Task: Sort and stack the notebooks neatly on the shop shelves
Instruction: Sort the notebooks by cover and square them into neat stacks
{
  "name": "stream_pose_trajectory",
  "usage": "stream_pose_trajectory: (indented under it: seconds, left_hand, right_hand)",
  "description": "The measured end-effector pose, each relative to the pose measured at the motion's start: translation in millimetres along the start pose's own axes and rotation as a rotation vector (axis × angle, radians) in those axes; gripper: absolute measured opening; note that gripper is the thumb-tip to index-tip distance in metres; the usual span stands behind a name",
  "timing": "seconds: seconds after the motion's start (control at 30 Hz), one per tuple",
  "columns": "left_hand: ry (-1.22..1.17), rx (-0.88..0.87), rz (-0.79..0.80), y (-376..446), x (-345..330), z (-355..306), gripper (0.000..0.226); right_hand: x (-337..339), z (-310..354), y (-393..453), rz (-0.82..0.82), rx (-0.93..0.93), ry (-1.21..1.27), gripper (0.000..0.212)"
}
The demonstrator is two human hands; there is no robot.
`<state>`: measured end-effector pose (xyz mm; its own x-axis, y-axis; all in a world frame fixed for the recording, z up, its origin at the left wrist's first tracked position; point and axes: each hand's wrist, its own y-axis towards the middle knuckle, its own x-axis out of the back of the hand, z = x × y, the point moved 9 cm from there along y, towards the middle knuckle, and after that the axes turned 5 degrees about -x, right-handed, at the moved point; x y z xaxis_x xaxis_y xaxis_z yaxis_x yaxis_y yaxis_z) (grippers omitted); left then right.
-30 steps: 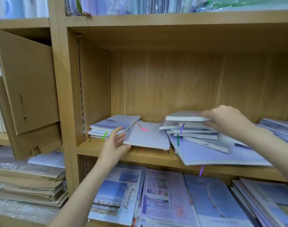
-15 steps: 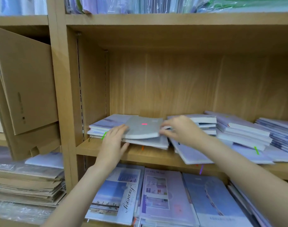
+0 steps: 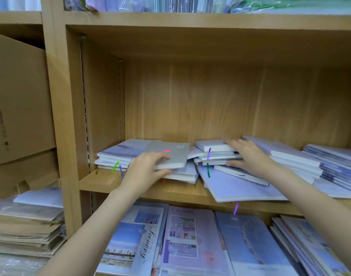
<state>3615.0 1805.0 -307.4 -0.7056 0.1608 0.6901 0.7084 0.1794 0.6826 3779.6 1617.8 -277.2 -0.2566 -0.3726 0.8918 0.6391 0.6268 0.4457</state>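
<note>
Your left hand (image 3: 148,168) pinches the grey notebook (image 3: 170,154) atop the left stack on the shelf (image 3: 103,180), thumb beneath. Right hand (image 3: 248,156) clasps the middle pile (image 3: 216,154) just right of it, long edges running depthwise; right hand nearer.

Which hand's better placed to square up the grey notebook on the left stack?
Left. The left hand already grips the grey notebook at its front edge, fingers on top and thumb beneath. The right hand is busy on the small notebooks in the middle pile, farther away.
</note>
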Motion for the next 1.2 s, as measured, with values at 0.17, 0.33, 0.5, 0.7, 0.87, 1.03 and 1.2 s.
stream_pose_trajectory:
  seconds: [0.17, 0.33, 0.5, 0.7, 0.87, 1.03, 1.2]
  left_hand:
    - [-0.162, 0.171, -0.032, 7, 17, 23, 0.025]
    - [0.032, 0.208, -0.044, 2, 11, 27, 0.025]
    - [0.094, 0.222, -0.067, -1, 8, 32, 0.038]
    - [0.050, 0.349, -0.246, -15, 17, 43, 0.081]
    - [0.055, 0.273, -0.355, -20, 24, 31, 0.099]
    - [0.256, 0.128, -0.288, -17, 25, 16, 0.095]
    - [0.231, 0.028, -0.123, -3, 13, 18, 0.043]
  right_hand:
    - [9, 8, -2, 0.023, -0.038, -0.067, 0.056]
    - [21, 17, -13, -0.094, -0.060, -0.134, 0.051]
    - [23, 18, -16, -0.066, -0.007, -0.072, 0.039]
    - [90, 35, -11, -0.298, 0.116, -0.080, 0.017]
    - [108, 102, 0, -0.568, 0.128, -0.139, 0.014]
    - [-8, 164, 7, -0.096, 0.363, -0.010, 0.022]
    - [-9, 81, 19, 0.166, 0.071, 0.114, 0.054]
